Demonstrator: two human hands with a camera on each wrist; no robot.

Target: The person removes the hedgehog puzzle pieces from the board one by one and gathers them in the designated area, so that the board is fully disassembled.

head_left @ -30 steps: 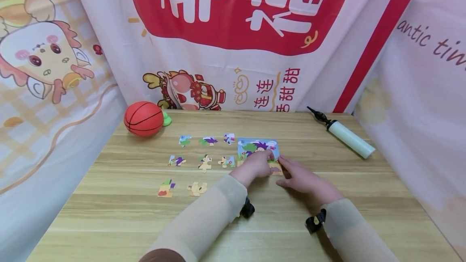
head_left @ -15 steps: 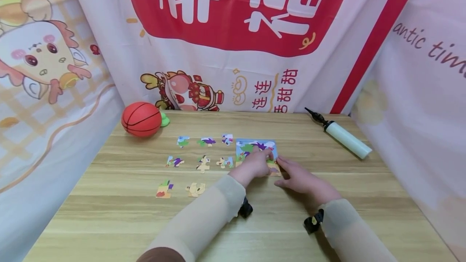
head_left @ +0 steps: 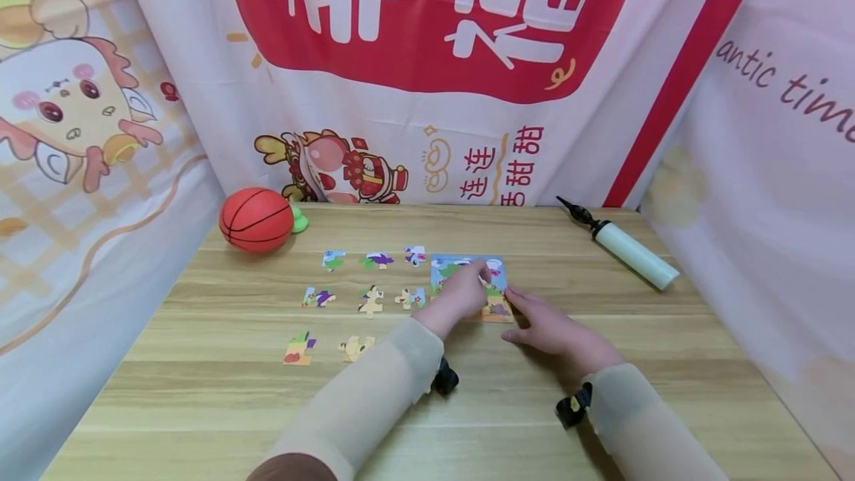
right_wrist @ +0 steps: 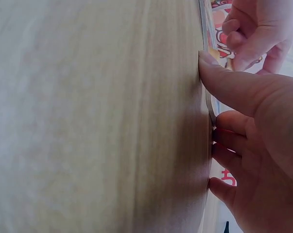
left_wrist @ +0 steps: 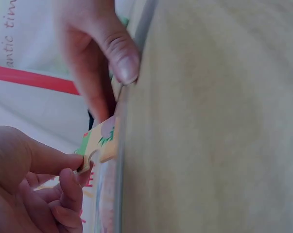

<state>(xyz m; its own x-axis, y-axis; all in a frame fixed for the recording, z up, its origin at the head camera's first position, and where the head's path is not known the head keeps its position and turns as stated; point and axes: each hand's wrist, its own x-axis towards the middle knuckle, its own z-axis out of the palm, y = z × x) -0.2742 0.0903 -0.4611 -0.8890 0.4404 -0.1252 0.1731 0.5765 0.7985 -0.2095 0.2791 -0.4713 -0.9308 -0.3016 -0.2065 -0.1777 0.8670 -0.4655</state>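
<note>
A small jigsaw puzzle (head_left: 444, 257) with a blue sky and a sandy strip lies in a thin tray on the table. Over it is my left hand (head_left: 459, 292), covering part of the picture. In the left wrist view, its thumb (left_wrist: 66, 162) and a finger pinch the edge of a puzzle piece (left_wrist: 94, 145), tilted up, with green, tan and lilac print. My right hand (head_left: 551, 326) rests at the tray's near right corner. Its thumb (right_wrist: 229, 80) lies at the tray's near edge and its fingers (right_wrist: 229, 141) touch down beside it.
Several loose puzzle pieces, among them a cream one (head_left: 371, 301), lie spread to the left of the tray. A red ball (head_left: 256, 220) and a green object (head_left: 300, 221) stand at the back left. A hand pump (head_left: 634, 252) lies at the back right.
My left hand has drawn slightly left and back, its fingers gathering from a spread touch on the picture into a pinch. The right hand keeps its place; the view has shifted a little.
</note>
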